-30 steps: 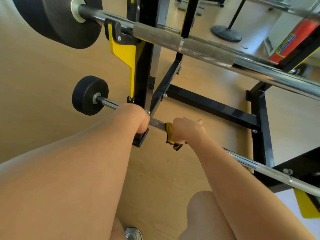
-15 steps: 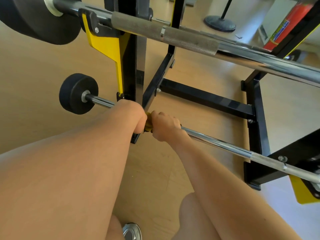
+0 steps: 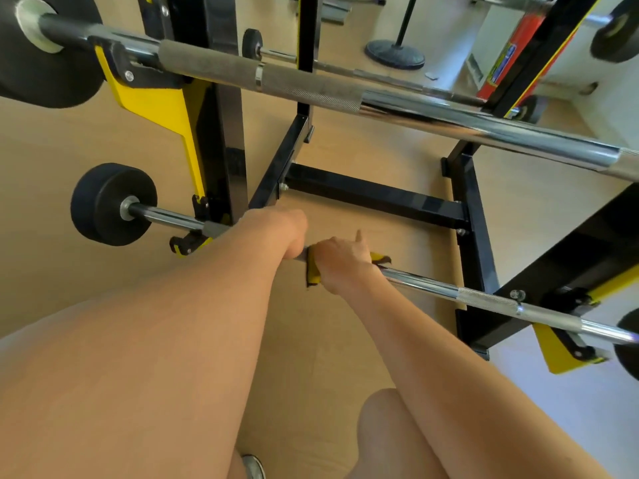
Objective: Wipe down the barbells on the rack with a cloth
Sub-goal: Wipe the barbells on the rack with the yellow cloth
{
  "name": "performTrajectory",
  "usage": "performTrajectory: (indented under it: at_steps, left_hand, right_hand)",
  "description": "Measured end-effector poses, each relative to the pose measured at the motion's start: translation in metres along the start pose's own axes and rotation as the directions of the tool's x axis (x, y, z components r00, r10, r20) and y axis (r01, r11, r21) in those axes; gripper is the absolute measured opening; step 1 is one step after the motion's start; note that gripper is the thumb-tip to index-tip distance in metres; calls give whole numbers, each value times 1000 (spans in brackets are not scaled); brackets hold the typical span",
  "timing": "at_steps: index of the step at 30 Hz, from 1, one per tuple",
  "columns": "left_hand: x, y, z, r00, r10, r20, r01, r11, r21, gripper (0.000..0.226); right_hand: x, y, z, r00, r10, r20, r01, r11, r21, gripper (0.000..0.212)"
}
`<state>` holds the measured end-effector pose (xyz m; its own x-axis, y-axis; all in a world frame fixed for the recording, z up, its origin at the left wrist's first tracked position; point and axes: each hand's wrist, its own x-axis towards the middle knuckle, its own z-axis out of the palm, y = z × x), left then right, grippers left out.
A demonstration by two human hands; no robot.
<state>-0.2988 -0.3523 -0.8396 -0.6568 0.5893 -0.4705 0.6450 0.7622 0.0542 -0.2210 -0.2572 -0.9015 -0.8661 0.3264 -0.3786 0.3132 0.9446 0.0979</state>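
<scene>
The lower bar [image 3: 432,286] lies across the rack [image 3: 377,195] at its lowest level. It is carried by the left hook [image 3: 188,245] at the left upright and the right hook [image 3: 560,354] at the right upright. Its long axis runs from upper left to lower right in the view. The left end carries a small plate [image 3: 110,203] outboard of the left upright. The right end leaves the frame at the right edge, past the right hook.

Your left hand [image 3: 276,229] grips the lower bar just inboard of the left upright, closed as a fist over the shaft (the fingers lie under the bar, so how they sit cannot be told). Your right hand [image 3: 340,262] is just beside it, closer to the rack's middle. Its fingers are curled round the cloth [image 3: 313,271] and its thumb is raised clear.

The cloth is yellow with a dark edge and is wrapped round the shaft. It shows on both sides of the right hand. To the right of the cloth the shaft is bare chrome, then knurled near the right upright.

The upper bar [image 3: 311,84] rests on higher hooks with the same upper-left to lower-right axis. It has a large plate [image 3: 45,63] at its left end. The rack stands on a wood floor [image 3: 345,357].
</scene>
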Motion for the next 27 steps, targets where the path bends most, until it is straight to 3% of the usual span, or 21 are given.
performTrajectory:
  at_steps: [2,4,8,11,13,16,18,21,24,27]
  left_hand:
    - [-1,13,-1,996,-42,-83,41,999,-4,9]
    - [0,22,0,990,-60,-125,61,998,5,14]
    - [2,26,4,996,-4,-90,8,999,39,13]
    - [6,30,7,995,97,-4,-97,995,2,34]
    - [7,35,8,989,139,46,-139,990,-22,35]
    - [14,39,13,987,161,5,-160,981,-112,24]
    - [17,46,17,989,130,-68,-143,957,-254,39]
    - [14,69,24,984,61,-165,-127,893,-431,63]
    - [3,94,22,964,9,-267,-170,789,-591,39]
    - [-29,107,-8,944,-50,-325,-208,674,-709,27]
  right_hand:
    - [2,-8,12,992,-66,-107,83,983,163,28]
    - [5,-9,19,982,-72,-174,109,972,210,29]
    - [1,20,25,991,6,-132,33,957,289,26]
    - [-12,51,32,989,112,-94,-76,943,323,23]
    - [-20,62,35,983,152,-104,-110,939,326,31]
    - [-26,66,35,980,153,-129,-102,936,337,36]
    - [-29,65,34,970,180,-161,-108,921,375,37]
    - [-41,60,29,918,324,-229,-164,834,527,32]
    - [-63,57,15,897,384,-218,-111,673,731,18]
    - [-92,68,-28,884,413,-221,-59,567,822,23]
